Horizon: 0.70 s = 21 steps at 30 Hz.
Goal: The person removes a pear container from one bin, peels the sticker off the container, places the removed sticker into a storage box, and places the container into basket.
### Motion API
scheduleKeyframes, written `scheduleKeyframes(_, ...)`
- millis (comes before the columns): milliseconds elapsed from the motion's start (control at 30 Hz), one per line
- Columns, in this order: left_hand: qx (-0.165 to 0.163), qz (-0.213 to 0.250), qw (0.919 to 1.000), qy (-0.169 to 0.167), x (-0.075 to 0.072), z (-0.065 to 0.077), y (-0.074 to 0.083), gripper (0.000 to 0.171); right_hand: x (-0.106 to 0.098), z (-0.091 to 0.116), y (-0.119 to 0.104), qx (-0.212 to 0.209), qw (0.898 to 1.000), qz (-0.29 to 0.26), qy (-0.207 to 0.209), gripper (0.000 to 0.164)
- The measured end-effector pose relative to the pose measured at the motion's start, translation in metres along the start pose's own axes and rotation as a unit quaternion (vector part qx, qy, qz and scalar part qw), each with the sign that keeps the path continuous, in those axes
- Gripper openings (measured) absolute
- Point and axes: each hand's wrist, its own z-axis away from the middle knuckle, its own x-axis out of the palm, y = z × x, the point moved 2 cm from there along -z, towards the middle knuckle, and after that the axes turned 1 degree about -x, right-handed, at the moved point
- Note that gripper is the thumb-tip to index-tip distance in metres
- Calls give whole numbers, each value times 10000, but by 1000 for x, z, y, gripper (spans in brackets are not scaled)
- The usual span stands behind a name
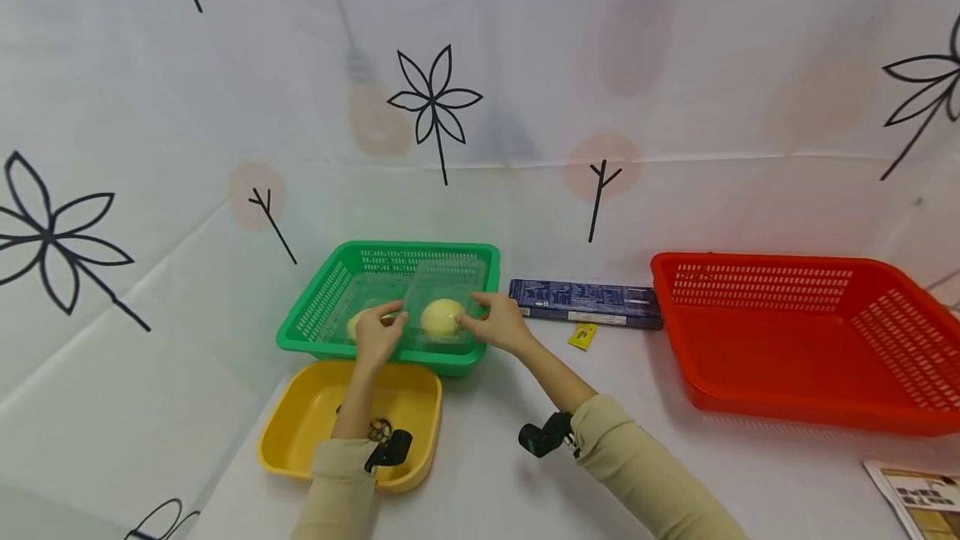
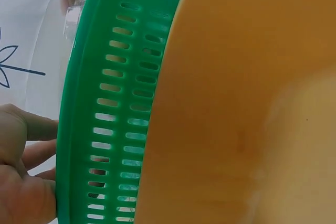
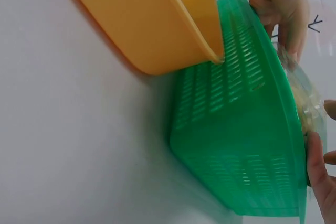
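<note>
A clear plastic container (image 1: 444, 282) with a pale yellow round item (image 1: 442, 318) inside sits tilted over the right half of the green basket (image 1: 300, 332). My right hand (image 1: 498, 322) grips its right edge, the thumb in front of the yellow item. On the opposite edge, my left hand (image 1: 378, 336) pinches the plastic between thumb and fingers. A second clear container (image 1: 352, 294) with a similar pale yellow item lies in the basket's left half, partly behind my left hand. In the right wrist view, the held clear container (image 3: 312, 95) shows above the basket's rim.
In front of the green basket stands a yellow basin (image 1: 300, 415) with a small dark, multicoloured item (image 1: 380, 430), partly hidden by my left arm. A long dark blue box (image 1: 585, 302) and a small yellow packet (image 1: 582, 335) lie rightward. Farther right are a red basket (image 1: 780, 348) and a printed package (image 1: 926, 498).
</note>
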Motion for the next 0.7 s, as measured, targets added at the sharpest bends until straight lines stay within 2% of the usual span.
scheduleKeyframes(100,54,-184,9998,-39,1,-1,0,29,3,-1,1,-222,9988,412,-116,54)
scheduleKeyframes(200,88,-378,9991,-142,1,-3,1,30,7,-3,1,-362,9934,1058,-241,54)
scheduleKeyframes(400,-12,-730,9959,-527,1,-6,2,32,15,-4,-4,-542,9677,2432,-378,42)
scheduleKeyframes(533,-36,-954,9930,-694,1,-8,2,33,16,-4,-6,-560,9622,2638,-365,39)
scheduleKeyframes(700,-48,-934,9929,-736,1,-9,-2,34,14,-6,-4,-579,9639,2539,-553,44)
